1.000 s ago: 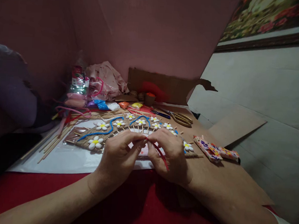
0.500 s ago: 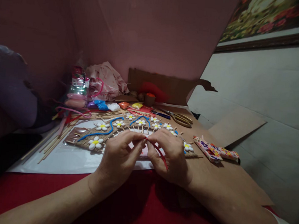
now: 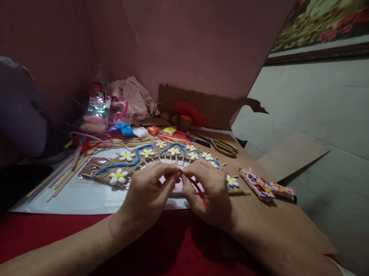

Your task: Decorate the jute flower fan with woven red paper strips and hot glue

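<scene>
Thumb and forefinger of my left hand [image 3: 151,190] pinch the end of a thin red strip [image 3: 201,194], which looks like ribbon or a pipe cleaner. My right hand [image 3: 209,191] grips the same strip at that end, and the rest curves down across its palm. The fingertips of both hands nearly meet. Behind and below them lies an arched twine-wrapped piece [image 3: 107,175] with short sticks poking out, white clay flowers [image 3: 118,176] with yellow centres, and wavy blue lines [image 3: 137,156]. My hands hide part of its inner edge.
Scissors [image 3: 223,146] and a blue-handled tool [image 3: 199,142] lie at the back right. Thin wooden sticks [image 3: 66,174] spread at the left. Several clay packets [image 3: 125,129] sit behind. A flower-patterned object [image 3: 259,185] rests on the cardboard [image 3: 288,223] at right.
</scene>
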Demonstrator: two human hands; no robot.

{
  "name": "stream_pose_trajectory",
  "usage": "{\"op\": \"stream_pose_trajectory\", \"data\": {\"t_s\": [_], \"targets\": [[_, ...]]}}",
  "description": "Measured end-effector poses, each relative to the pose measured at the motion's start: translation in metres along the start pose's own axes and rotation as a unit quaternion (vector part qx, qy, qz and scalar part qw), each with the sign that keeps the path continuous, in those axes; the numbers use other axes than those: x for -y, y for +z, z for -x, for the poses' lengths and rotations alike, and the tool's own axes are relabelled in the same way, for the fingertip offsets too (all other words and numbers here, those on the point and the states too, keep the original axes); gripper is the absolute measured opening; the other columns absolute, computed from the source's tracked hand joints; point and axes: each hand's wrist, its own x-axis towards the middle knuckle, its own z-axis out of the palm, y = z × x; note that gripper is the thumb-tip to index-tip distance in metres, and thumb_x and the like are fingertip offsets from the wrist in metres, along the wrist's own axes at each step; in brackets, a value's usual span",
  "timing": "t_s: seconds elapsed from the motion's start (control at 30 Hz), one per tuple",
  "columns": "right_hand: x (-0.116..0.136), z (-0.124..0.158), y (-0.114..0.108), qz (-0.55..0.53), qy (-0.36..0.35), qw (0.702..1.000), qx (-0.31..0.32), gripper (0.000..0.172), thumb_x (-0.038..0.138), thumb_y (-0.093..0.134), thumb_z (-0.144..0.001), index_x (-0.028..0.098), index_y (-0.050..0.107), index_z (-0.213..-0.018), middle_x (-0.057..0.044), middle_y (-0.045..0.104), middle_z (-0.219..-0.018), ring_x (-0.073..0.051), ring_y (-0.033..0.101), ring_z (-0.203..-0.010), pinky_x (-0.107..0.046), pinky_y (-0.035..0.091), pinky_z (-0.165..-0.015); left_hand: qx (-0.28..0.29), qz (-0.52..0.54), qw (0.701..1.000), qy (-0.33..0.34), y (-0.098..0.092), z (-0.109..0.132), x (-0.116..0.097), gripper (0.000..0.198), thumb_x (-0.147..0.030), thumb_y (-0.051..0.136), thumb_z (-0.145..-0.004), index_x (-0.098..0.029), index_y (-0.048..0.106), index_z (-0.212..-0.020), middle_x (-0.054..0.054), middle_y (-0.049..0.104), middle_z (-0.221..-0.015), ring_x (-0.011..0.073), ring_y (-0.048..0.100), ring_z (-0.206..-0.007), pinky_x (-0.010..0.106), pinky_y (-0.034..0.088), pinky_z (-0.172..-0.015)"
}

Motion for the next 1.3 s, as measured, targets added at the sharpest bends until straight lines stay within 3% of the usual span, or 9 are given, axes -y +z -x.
{"op": "stream_pose_trajectory", "data": {"t_s": [0.47, 0.73, 0.93, 1.1, 1.3], "targets": [[-0.001, -0.001, -0.001, 0.0, 0.015, 1.0, -0.014, 0.008, 0.014, 0.05, -0.081, 0.015, 0.057, -0.082, -0.003, 0.057, -0.069, -0.016, 0.051, -0.067, -0.031, 0.041, -0.062, 0.009, 0.096, 0.988, -0.121, 0.001, -0.005, -0.006, 0.007, -0.019, 0.06, -0.078, -0.017, 0.065, -0.08, -0.001, 0.068, -0.069, 0.0106, 0.061, -0.051, 0.022, 0.048, -0.048], [-0.002, -0.002, 0.0, -0.013, 0.039, 0.999, -0.02, 0.006, 0.02, 0.052, -0.084, 0.018, 0.058, -0.085, -0.003, 0.06, -0.072, -0.016, 0.053, -0.068, -0.03, 0.041, -0.063, 0.012, 0.176, 0.962, -0.21, -0.003, -0.006, -0.005, 0.011, -0.028, 0.062, -0.078, -0.017, 0.066, -0.078, 0.0, 0.066, -0.067, 0.0105, 0.059, -0.051, 0.021, 0.047, -0.047], [-0.003, -0.004, -0.001, -0.034, 0.07, 0.997, -0.013, 0.021, 0.018, 0.043, -0.09, 0.017, 0.057, -0.074, -0.003, 0.059, -0.067, -0.015, 0.053, -0.067, -0.029, 0.04, -0.064, 0.039, 0.244, 0.929, -0.275, -0.004, -0.006, -0.006, 0.015, -0.032, 0.064, -0.076, -0.017, 0.066, -0.076, -0.001, 0.065, -0.065, 0.0082, 0.056, -0.05, 0.019, 0.047, -0.048], [-0.008, -0.006, 0.002, -0.017, 0.088, 0.996, -0.023, 0.016, 0.02, 0.049, -0.087, 0.016, 0.058, -0.075, -0.003, 0.058, -0.067, -0.015, 0.053, -0.066, -0.028, 0.039, -0.062, 0.028, 0.281, 0.892, -0.352, -0.007, -0.011, -0.006, 0.021, -0.036, 0.067, -0.072, -0.015, 0.065, -0.075, 0.0, 0.065, -0.064, 0.0105, 0.058, -0.051, 0.021, 0.048, -0.048], [-0.02, -0.004, 0.006, 0.018, 0.133, 0.99, -0.032, 0.007, 0.016, 0.053, -0.079, 0.017, 0.059, -0.082, -0.002, 0.061, -0.072, -0.015, 0.054, -0.066, -0.026, 0.041, -0.059, 0.022, 0.256, 0.892, -0.372, -0.011, -0.014, -0.002, 0.027, -0.04, 0.069, -0.068, -0.015, 0.066, -0.076, 0.001, 0.066, -0.063, 0.0112, 0.058, -0.047, 0.021, 0.046, -0.046]]}}
